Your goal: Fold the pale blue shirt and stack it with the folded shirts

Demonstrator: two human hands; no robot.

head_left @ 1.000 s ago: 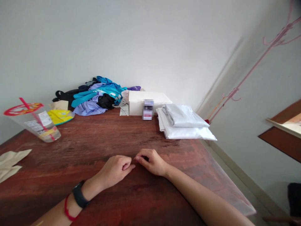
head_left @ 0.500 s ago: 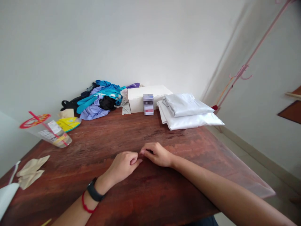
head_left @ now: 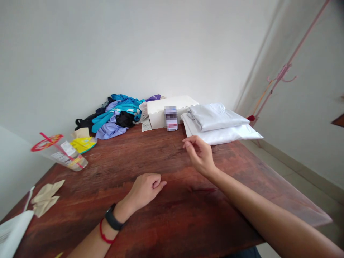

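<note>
My left hand [head_left: 147, 188] rests on the brown wooden table [head_left: 150, 229], fingers curled into a loose fist with the thumb pointing right. Nothing shows in it. A dark band and a red cord circle that wrist. Raised over the table, my right hand [head_left: 200, 154] has loosely bent fingers, its thumb apart from the palm, and holds nothing visible. It is nearest to the stacked white plastic packages [head_left: 219, 120], overlapping their front edge in view; whether it touches them I cannot tell. Left of them a small box with a blurred label [head_left: 171, 119] stands before a white carton [head_left: 157, 116].
At the back left lies a heap of blue, lilac and black clothes [head_left: 115, 116]. A tilted plastic cup [head_left: 64, 154] with a red straw lies near a yellow packet [head_left: 83, 144]. Brown paper [head_left: 47, 197] is at the left. A pink stand [head_left: 283, 73] leans at the right.
My right hand has lifted away from the left hand and moved forward and right, towards the white packages. The left hand keeps its curled pose. The view has shifted slightly.
</note>
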